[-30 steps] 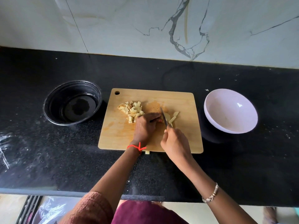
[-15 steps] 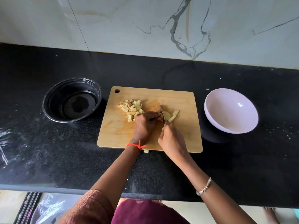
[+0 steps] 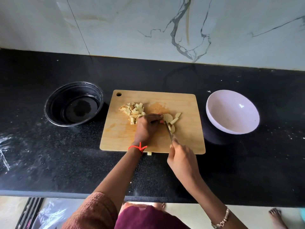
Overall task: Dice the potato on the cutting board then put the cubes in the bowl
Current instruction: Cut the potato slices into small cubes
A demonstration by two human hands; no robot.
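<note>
Right hand (image 3: 183,160): it is closed round the knife handle, which is hidden inside the fist. The wrist is best kept low, so that each cut is driven straight down.
Stray cube (image 3: 149,153): one piece is seen on the counter (image 3: 49,154), against the near edge of the cutting board (image 3: 186,103). It should be gathered up with the rest.
Knife (image 3: 169,131): the blade is laid through the near side of the potato slices (image 3: 170,119), with the tip pointed away and just beside the left fingertips. Even spacing is called for if the new cubes are to match those already cut.
Left hand (image 3: 146,128): the fingers are bent in a claw and their tips are pressed on the slices, just left of the blade. The tips are best tucked behind the knuckles and drawn back a little after each cut.
Potato slices: a few uncut pieces are left right of the board's centre, some under the left fingers and some loose beyond the blade. The loose ones are likely to slide and should be bunched together first.
Pile of cubes (image 3: 134,110): it is heaped left of centre, beyond the left hand and apart from the blade.
Pale bowl (image 3: 231,116): it is set just right of the board, and nothing is seen in it.
Black bowl (image 3: 74,104): it is set just left of the board. Which bowl is meant cannot be told.
</note>
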